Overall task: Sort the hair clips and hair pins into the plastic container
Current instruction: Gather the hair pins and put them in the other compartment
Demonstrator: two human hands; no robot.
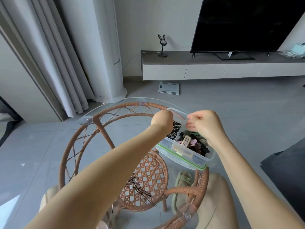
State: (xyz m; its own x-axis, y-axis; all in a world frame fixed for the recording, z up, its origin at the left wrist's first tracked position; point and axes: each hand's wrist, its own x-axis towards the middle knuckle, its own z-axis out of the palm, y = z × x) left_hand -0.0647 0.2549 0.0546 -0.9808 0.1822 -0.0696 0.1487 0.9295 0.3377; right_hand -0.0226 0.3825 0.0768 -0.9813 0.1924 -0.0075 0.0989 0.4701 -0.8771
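Glass tabletop (128, 103) holds clear divided container (186, 158), pins (175, 129) beside clips (194, 143); left hand (162, 119), right hand (206, 124) curled, grasp unclear

The one camera sits on the person's head and faces forward and steeply down, so both forearms run up from the bottom edge to the left hand (162, 119) and right hand (205, 125), which meet close by, just right of the frame's centre, over the plastic container (189, 158). The glass-topped rattan table (115, 107) lies close beneath the lens, seen almost from above, while the floor (231, 103), the low cabinet (206, 70) and the television (247, 22) stand well off in the upper part. The wide lens slants the curtain (54, 63) at the left edge.
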